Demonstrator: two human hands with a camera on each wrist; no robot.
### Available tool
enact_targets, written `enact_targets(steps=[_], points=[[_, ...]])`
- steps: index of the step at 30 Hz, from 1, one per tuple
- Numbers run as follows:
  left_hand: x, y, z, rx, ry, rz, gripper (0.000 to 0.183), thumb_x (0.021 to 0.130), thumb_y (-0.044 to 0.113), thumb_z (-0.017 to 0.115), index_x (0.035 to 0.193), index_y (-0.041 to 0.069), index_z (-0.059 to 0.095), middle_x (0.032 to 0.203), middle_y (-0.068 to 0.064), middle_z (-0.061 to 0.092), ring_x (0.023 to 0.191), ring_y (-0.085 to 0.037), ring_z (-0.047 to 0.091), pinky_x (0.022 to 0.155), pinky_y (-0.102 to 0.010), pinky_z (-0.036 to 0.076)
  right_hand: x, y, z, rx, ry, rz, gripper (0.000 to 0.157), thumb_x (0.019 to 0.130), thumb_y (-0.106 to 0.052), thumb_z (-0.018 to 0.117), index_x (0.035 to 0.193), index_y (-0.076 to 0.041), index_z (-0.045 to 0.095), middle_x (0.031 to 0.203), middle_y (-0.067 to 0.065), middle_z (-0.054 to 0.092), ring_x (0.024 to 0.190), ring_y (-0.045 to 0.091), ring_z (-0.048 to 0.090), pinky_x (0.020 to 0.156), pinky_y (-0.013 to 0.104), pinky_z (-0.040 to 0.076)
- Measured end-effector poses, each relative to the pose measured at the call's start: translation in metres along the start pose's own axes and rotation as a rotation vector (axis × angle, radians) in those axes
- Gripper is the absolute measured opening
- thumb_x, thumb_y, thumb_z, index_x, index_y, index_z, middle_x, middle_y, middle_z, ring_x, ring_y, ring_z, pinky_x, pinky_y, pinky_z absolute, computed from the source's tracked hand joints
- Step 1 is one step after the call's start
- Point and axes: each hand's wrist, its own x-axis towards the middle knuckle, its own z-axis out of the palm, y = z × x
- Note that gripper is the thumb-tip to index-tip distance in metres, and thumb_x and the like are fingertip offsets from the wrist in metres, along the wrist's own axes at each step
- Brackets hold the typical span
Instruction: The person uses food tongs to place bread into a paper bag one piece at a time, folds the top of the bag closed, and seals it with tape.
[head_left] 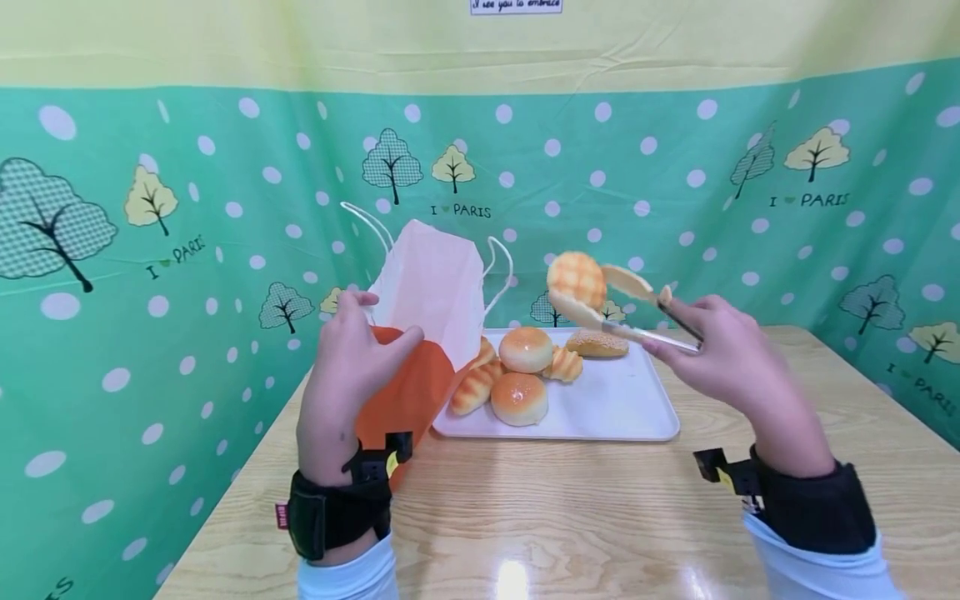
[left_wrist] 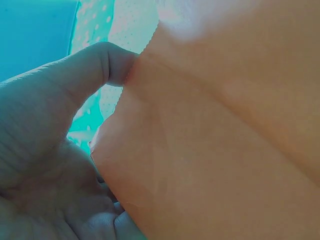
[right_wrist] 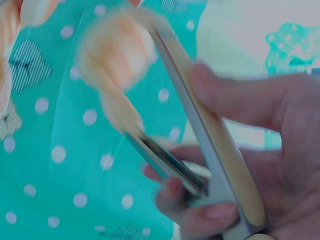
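Observation:
My left hand [head_left: 352,358] holds the rim of an orange paper bag [head_left: 408,400] with a pale inside and white cord handles. In the left wrist view the thumb tip goes behind the bag's jagged edge; the fingertips are hidden behind the paper. My right hand [head_left: 720,350] grips food tongs [head_left: 637,333] with metal arms and pale tips. Between those tips sits a round bun with a grid-patterned top [head_left: 577,279], raised over the tray, right of the bag's mouth. The right wrist view shows the bun [right_wrist: 117,55] blurred.
Behind and right of the bag lies a white tray [head_left: 622,408] on the wooden table [head_left: 570,508]. It bears glossy round buns [head_left: 519,398], a striped roll [head_left: 476,387], a ridged piece of bread [head_left: 564,364] and a long seeded bun [head_left: 597,343]. Green dotted cloth [head_left: 600,200] surrounds the table.

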Motion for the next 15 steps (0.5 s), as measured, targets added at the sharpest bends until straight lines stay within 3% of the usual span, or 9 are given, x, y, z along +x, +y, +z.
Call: enact_targets(steps=[3,7,11,15], points=[[0.0,-0.001,-0.001,-0.004,0.001,0.003,0.076,0.091,0.033,0.067,0.147,-0.001,0.029,0.07,-0.008,0.038,0.06,-0.023,0.044,0.06,-0.034,0.039,-0.005,-0.021,0.003,0.075,0.126,0.034,0.073,0.095,-0.042,0.07,0.152,-0.005,0.044,0.125,0.026,0.053,0.089,0.035,0.055,0.066,0.038,0.044],[0.0,-0.003,-0.003,-0.011,-0.027,0.01,0.08,0.089,0.033,0.069,0.148,0.0,0.026,0.071,-0.009,0.039,0.062,-0.024,0.045,0.062,-0.034,0.039,-0.012,-0.05,0.011,0.238,0.305,-0.034,0.069,0.091,-0.03,0.076,0.149,-0.005,0.048,0.126,0.02,0.055,0.081,0.025,0.056,0.066,0.02,0.046],[0.0,-0.004,-0.005,-0.028,-0.066,0.033,0.086,0.087,0.032,0.071,0.15,0.001,0.022,0.068,-0.006,0.037,0.059,-0.022,0.042,0.061,-0.035,0.038,-0.018,-0.074,0.023,0.361,0.484,-0.186,0.068,0.085,-0.014,0.082,0.146,-0.007,0.053,0.123,0.016,0.059,0.075,0.017,0.05,0.062,0.006,0.042],[-0.001,-0.004,-0.007,-0.035,-0.085,0.052,0.087,0.087,0.032,0.071,0.15,0.001,0.02,0.063,-0.002,0.033,0.053,-0.02,0.037,0.06,-0.036,0.036,-0.024,-0.089,0.033,0.402,0.549,-0.335,0.071,0.08,-0.007,0.085,0.145,-0.006,0.054,0.124,0.015,0.061,0.071,0.012,0.048,0.061,0.009,0.042]])
